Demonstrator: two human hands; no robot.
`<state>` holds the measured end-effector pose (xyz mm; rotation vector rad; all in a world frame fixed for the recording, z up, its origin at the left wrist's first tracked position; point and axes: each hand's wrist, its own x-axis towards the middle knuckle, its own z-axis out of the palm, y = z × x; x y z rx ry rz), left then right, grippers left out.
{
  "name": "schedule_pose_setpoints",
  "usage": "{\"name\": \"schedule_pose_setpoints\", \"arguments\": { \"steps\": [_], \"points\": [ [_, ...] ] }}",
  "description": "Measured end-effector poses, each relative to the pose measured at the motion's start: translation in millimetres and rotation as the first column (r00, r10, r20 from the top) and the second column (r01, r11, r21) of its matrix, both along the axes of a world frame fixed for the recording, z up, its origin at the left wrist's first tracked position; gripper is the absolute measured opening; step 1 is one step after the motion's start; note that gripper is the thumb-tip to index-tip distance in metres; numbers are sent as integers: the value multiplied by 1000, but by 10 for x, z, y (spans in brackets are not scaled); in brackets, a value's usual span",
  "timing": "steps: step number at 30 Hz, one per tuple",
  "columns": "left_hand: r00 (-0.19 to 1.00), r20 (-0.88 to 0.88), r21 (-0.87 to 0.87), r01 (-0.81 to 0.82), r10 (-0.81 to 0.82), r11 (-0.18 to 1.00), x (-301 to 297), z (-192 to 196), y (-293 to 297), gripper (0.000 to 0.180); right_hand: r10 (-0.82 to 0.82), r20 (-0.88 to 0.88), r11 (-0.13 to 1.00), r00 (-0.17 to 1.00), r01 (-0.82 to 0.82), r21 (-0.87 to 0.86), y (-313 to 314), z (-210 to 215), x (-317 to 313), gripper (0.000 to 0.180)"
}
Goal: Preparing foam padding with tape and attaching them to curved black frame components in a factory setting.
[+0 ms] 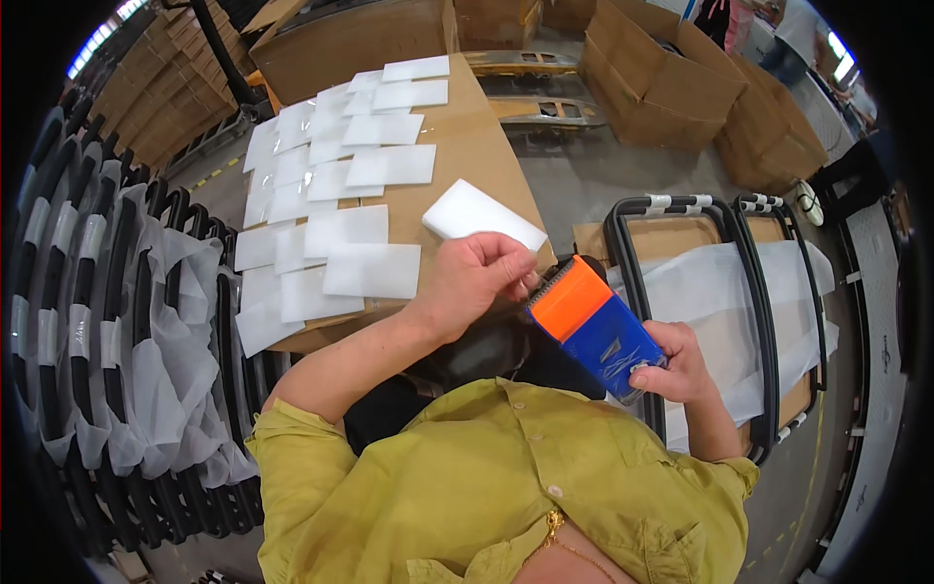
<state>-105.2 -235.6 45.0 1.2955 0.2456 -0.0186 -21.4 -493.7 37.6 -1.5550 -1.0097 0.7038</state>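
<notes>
My right hand (676,368) grips a blue and orange tape dispenser (593,323) by its blue body, its toothed orange end pointing up and left. My left hand (479,275) is closed at that toothed end, fingertips pinching at the tape edge, though the tape itself is too thin to make out. A thick white foam block (480,216) lies on the cardboard surface (467,146) just above my left hand.
Several white foam sheets (372,270) lie in overlapping rows across the cardboard. Black curved frames wrapped in white film (146,321) stand packed on the left. Another black frame on white sheeting (739,282) lies at right. Open cardboard boxes (671,78) sit at the back.
</notes>
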Motion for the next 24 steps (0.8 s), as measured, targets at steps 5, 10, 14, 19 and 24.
{"name": "schedule_pose_setpoints", "arguments": {
  "steps": [5, 10, 14, 19, 24],
  "points": [
    [943, 144, 258, -330, 302, 908, 219, -179, 374, 16, -76, -152, 984, 986, 49, -171, -137, 69, 25, 34],
    [895, 326, 676, -446, 305, 587, 398, -486, 665, 14, -149, -155, 960, 977, 105, -259, 60, 63, 79, 34],
    [871, 417, 850, -475, 261, 229, 536, -745, 815, 11, -154, -156, 949, 976, 103, -298, 327, -66, 272, 37],
    [813, 557, 790, -456, 168, -410, 575, -894, 806, 14, -133, -203, 935, 970, 55, -351, 547, -192, 435, 44],
    [887, 379, 860, -443, 264, 252, 45, -651, 639, 33, -147, -288, 940, 946, 43, -339, 458, -217, 412, 42]
  ]
}}
